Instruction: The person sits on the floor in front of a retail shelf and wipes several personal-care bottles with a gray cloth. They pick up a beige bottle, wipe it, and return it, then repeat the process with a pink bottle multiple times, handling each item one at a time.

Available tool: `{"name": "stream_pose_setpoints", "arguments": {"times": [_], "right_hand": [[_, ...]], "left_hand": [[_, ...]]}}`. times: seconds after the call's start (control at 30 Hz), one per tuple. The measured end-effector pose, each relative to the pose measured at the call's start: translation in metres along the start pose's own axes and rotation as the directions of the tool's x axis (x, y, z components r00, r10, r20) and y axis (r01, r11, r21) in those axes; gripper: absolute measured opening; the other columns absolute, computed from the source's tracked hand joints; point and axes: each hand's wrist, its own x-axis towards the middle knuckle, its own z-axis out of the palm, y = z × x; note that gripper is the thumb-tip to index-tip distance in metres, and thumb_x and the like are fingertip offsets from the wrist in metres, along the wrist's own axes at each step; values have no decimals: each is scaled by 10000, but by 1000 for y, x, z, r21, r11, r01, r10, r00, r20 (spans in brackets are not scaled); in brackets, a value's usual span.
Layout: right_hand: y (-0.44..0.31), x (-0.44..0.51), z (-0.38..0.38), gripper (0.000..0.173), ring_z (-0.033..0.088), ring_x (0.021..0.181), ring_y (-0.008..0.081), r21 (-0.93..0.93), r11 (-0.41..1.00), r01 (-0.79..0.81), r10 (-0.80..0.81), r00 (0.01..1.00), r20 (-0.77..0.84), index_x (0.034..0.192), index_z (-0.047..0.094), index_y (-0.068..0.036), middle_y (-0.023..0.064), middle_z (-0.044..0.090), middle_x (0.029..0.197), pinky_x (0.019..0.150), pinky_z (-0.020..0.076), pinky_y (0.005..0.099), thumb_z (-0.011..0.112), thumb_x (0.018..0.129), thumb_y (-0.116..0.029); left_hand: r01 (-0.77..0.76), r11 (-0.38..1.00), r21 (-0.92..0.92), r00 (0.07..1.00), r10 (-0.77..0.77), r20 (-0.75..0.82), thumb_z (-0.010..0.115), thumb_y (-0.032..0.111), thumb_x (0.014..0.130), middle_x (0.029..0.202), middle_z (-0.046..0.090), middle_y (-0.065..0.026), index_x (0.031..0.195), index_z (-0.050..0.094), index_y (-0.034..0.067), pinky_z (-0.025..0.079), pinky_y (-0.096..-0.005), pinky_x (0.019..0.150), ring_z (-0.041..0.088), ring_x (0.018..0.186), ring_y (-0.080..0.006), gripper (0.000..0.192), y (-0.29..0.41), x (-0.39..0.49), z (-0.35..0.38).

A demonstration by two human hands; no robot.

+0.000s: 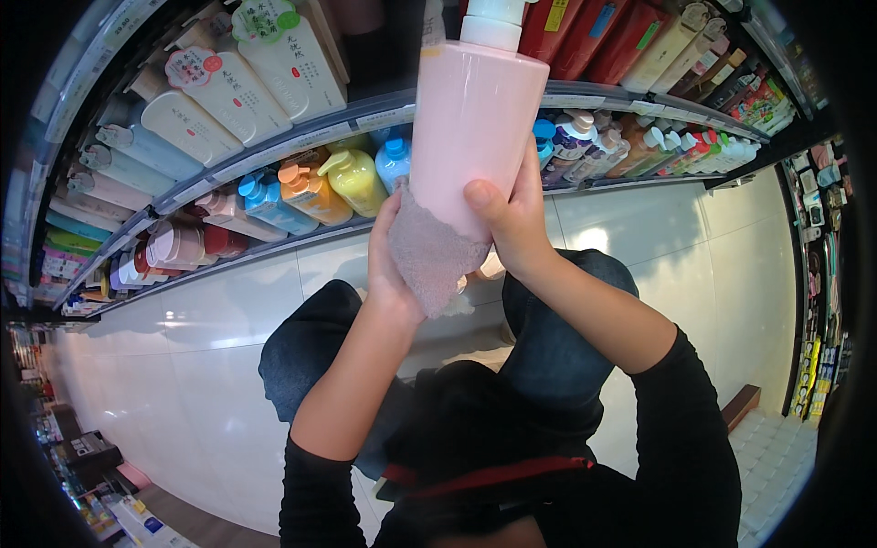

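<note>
A large pink pump bottle [476, 130] with a white pump top [492, 26] is held up in front of me, slightly tilted. My right hand [515, 219] grips its lower right side, thumb across the front. Against the lower left of the bottle, my left hand [392, 264] presses a greyish-pink cloth [438, 250], which wraps around the bottom corner. The cloth hides the base and some of my left fingers.
Ahead, a store shelf [329, 137] bears white bottles [229, 92], red bottles [603, 41] and, lower down, a yellow pump bottle [355, 181]. White tile floor [205, 390] lies below. Another display rack [819, 274] stands at right, and a white quilted-looking surface [771, 466] at lower right.
</note>
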Motion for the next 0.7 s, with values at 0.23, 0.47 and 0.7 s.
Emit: {"name": "stream_pose_setpoints", "arguments": {"times": [0.23, 0.47, 0.7], "right_hand": [[-4, 4, -4, 897, 500, 1099, 173, -238, 965, 109, -98, 994, 58, 1267, 334, -25, 89, 464, 1180, 943, 424, 340, 868, 649, -399], [2, 14, -12, 918, 502, 1055, 186, -392, 893, 221, -223, 974, 41, 1258, 342, -19, 78, 443, 1117, 907, 428, 342, 892, 595, -334], [-7, 16, -20, 904, 527, 1092, 219, -488, 865, 120, -125, 992, 21, 1270, 355, 3, 118, 471, 1193, 902, 452, 348, 885, 583, -251]], "left_hand": [[-205, 938, 280, 954, 255, -156, 339, 493, 978, 1300, 513, -79, 1352, 435, 112, 406, -396, 1015, 494, 1195, -240, 543, -24, -6, 12], [-193, 947, 255, 977, 209, -38, 400, 483, 989, 1325, 497, -90, 1379, 393, 84, 390, -381, 1040, 481, 1219, -224, 558, -18, -3, 7], [-255, 886, 387, 952, 301, -63, 523, 299, 984, 1305, 504, -79, 1371, 385, 81, 417, -340, 1002, 511, 1165, -195, 465, -19, -10, 10]]}}
